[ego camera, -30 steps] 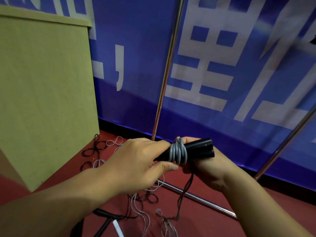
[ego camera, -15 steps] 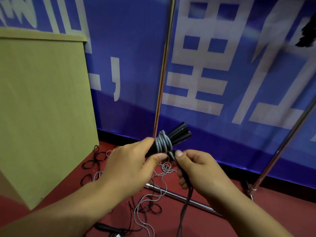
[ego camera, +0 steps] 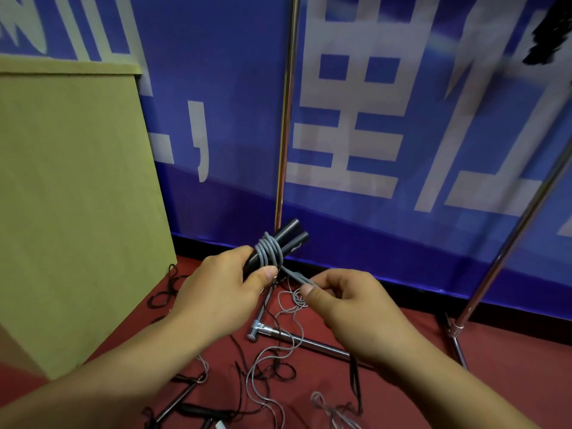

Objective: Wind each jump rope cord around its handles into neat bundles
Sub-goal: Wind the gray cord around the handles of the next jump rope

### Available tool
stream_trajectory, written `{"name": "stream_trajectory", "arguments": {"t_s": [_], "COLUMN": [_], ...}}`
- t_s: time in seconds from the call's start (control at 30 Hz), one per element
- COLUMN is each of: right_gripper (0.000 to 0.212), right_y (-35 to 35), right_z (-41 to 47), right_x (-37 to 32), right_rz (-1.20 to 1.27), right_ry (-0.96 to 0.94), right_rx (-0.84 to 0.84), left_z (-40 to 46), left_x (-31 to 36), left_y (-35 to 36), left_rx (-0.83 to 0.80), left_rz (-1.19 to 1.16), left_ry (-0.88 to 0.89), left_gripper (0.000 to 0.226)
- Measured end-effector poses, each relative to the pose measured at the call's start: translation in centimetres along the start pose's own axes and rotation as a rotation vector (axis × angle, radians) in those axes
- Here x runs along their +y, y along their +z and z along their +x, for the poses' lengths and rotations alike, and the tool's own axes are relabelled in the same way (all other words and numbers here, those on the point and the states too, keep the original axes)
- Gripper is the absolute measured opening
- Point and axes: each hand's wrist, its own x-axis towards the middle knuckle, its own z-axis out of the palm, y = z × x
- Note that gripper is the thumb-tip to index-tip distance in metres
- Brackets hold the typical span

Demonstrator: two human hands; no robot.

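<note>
Two black jump rope handles (ego camera: 292,235) lie side by side, pointing up and to the right. My left hand (ego camera: 223,286) grips their lower ends. Several turns of grey cord (ego camera: 270,250) are wound round the handles just above my left thumb. My right hand (ego camera: 343,300) pinches the grey cord (ego camera: 298,278) a short way below and right of the coil, and the strand runs taut between them. The loose rest of the grey cord (ego camera: 280,345) hangs in loops down to the red floor.
Other black and grey rope cords (ego camera: 272,371) lie tangled on the red floor (ego camera: 402,335), with black handles (ego camera: 201,410) at the bottom. A metal stand has an upright pole (ego camera: 284,119), a floor bar (ego camera: 306,342) and a slanted pole (ego camera: 507,243). A yellow-green box (ego camera: 71,196) stands left, a blue banner (ego camera: 402,119) behind.
My right hand let go of the handles, came down in front and took the grey cord, drawing it out to the right. The handles tilted from level to pointing up-right.
</note>
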Motion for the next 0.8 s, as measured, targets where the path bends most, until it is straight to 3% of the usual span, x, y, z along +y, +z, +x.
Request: {"name": "stream_trajectory", "arguments": {"t_s": [0.17, 0.3, 0.57, 0.8], "right_gripper": [0.032, 0.028, 0.026, 0.025], "right_y": [0.0, -0.3, -0.3, -0.6], "right_z": [-0.3, -0.5, -0.2, 0.3], "right_x": [-0.2, -0.4, 0.4, 1.1], "right_rz": [0.102, 0.021, 0.071, 0.083], "right_ry": [0.063, 0.026, 0.067, 0.125], "right_rx": [-0.043, -0.03, 0.014, 0.104], "left_z": [0.2, 0.8, 1.1, 0.3], "left_x": [0.1, -0.3, 0.0, 0.6], "left_y": [0.1, 0.2, 1.0, 1.6], "left_rx": [0.0, -0.042, -0.267, -0.499], "left_rz": [0.039, 0.032, 0.119, 0.132], "left_ry": [0.004, -0.031, -0.07, 0.024], "left_gripper": [0.022, 0.021, 0.028, 0.023]}}
